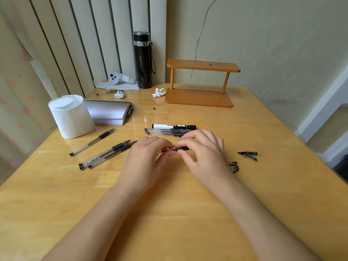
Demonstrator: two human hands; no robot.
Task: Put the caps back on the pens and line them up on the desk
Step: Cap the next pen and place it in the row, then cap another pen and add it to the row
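Observation:
My left hand (148, 162) and my right hand (203, 153) meet at the desk's middle, both pinching one clear pen (175, 149) with a black grip, held level between them. Its tip end is hidden under my right fingers. Behind the hands lies a row of capped clear pens (165, 132) with a black-and-white marker (173, 126) at the back. Left of my hands lie three uncapped pens (107, 154) together and one more uncapped pen (92, 142) apart. Loose caps (248, 155) lie to the right, others (234, 166) partly hidden by my right wrist.
A toilet paper roll (70, 115) and a notebook (109, 112) stand at the left. A black flask (142, 59), a white controller (117, 78), crumpled tissues (159, 92) and a wooden shelf (201, 83) sit at the back. The desk's right edge (301, 140) drops off.

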